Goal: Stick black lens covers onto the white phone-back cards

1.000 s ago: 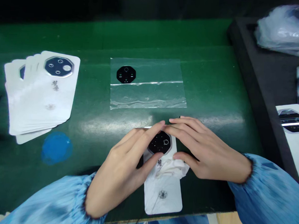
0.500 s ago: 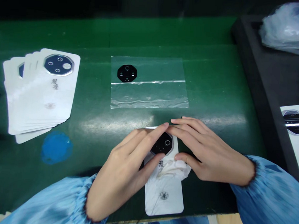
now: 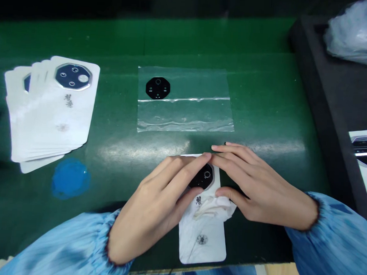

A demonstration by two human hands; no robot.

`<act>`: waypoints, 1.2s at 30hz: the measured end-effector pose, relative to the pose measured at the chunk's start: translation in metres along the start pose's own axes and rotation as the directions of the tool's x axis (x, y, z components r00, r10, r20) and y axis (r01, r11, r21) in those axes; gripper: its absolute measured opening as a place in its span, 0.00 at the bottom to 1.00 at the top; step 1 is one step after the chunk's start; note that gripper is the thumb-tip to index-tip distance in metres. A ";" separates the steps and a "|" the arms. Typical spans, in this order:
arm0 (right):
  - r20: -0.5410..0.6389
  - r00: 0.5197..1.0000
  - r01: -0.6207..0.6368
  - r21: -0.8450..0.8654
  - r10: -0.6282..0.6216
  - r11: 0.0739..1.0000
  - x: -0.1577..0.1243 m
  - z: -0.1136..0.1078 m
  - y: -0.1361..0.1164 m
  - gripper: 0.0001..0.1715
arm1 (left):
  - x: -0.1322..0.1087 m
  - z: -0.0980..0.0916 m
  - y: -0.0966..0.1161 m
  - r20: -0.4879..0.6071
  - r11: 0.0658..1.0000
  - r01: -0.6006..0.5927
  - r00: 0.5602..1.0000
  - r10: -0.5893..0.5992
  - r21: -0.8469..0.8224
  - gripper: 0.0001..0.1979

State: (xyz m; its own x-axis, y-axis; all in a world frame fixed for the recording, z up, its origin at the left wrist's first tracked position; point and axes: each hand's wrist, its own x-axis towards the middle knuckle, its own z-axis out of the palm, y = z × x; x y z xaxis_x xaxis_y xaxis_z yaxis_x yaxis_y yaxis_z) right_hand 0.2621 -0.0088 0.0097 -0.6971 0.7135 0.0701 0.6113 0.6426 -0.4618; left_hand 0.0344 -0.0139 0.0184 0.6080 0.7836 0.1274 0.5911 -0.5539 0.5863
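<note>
Your left hand (image 3: pixel 155 197) has slid over more of the black plate (image 3: pixel 203 177), seemingly seated on the white panel (image 3: pixel 201 228); your right hand (image 3: pixel 254 186) meets it, both grips unclear. One loose plate (image 3: pixel 158 88) lies unfitted beyond the panel.

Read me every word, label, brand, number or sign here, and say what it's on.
No text is clear enough to quote.
White panel at the table's front edge: dark lettering, too small to read; round emblem, details too fine.
Top panel of the stack: dark lettering, too blurred; pale round mark, too faint.
Clear bag: no readable text.
</note>
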 end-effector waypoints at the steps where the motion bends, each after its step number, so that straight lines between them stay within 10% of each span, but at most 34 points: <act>1: -0.002 1.000 0.000 -0.001 0.000 1.000 0.000 0.000 0.000 0.27 | 0.000 0.000 0.000 -0.001 1.000 -0.007 1.000 0.007 -0.005 0.29; 36: 0.020 1.000 -0.001 0.047 0.000 0.999 0.001 0.000 0.000 0.29 | 0.000 0.002 0.001 -0.024 0.997 0.078 0.997 -0.078 -0.009 0.29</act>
State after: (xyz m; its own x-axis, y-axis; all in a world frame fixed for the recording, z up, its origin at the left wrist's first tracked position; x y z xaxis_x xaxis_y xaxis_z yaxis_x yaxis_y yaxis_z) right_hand 0.2615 -0.0083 0.0097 -0.7048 0.7075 0.0523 0.5935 0.6284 -0.5028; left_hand 0.0362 -0.0151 0.0177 0.5473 0.8309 0.1002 0.6316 -0.4886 0.6020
